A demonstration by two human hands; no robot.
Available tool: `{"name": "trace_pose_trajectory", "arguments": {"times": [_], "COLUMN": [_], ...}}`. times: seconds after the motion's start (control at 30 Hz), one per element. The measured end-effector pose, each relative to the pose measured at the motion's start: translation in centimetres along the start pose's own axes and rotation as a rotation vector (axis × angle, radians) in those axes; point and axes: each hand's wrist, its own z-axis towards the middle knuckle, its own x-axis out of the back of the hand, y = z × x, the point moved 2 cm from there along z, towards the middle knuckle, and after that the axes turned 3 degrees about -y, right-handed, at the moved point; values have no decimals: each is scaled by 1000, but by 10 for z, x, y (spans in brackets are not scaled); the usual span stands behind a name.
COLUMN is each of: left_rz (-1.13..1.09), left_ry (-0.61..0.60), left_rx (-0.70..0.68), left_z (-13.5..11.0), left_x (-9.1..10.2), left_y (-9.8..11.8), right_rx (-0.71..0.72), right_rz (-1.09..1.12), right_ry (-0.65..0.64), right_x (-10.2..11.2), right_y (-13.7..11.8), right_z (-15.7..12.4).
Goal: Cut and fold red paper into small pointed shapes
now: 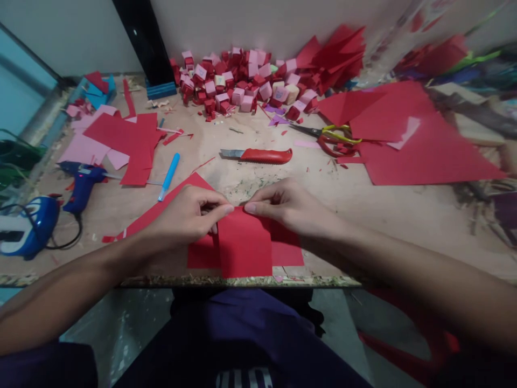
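Both hands pinch red paper (pixel 245 245) at its far edge: left hand (pixel 189 213) at 11 o'clock, right hand (pixel 285 205) at 12. From that paper: red cutter (pixel 266 156) at 12, blade out; pink-and-red cube heap (pixel 242 89) beyond it; scissors (pixel 341 139) between 1 and 2; large red sheets (pixel 436 145) at 2; blue glue gun (pixel 83 178) at 10.
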Motion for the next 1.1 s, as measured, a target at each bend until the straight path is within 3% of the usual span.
{"name": "trace_pose_trajectory", "arguments": {"times": [0.27, 0.4, 0.57, 0.63, 0.73, 0.8, 0.93, 1.1], "left_rz": [-130, -187, -212, -205, -174, -155, -95, -32], "left_ry": [-34, -63, -23, -40, -46, -39, -104, -173], "left_rx": [122, 131, 173, 184, 192, 205, 238, 238], "left_z": [1, 1, 3, 4, 6, 7, 9, 9], "left_x": [4, 2, 5, 4, 4, 5, 6, 6], "left_y": [4, 3, -3, -5, -8, -9, -7, -4], "right_rx": [-116, -118, 80, 261, 490, 540, 626, 696], "right_rz": [153, 43, -315, -470, -727, -861, -968, -1027], "right_ry": [-15, -88, 154, 108, -184, -297, -287, -277], "right_x": [13, 32, 59, 51, 21, 3, -14, -14], "right_y": [-9, -15, -30, -36, -34, -23, -5, -2], "right_z": [3, 2, -9, -17, -32, -40, -47, -47]}}
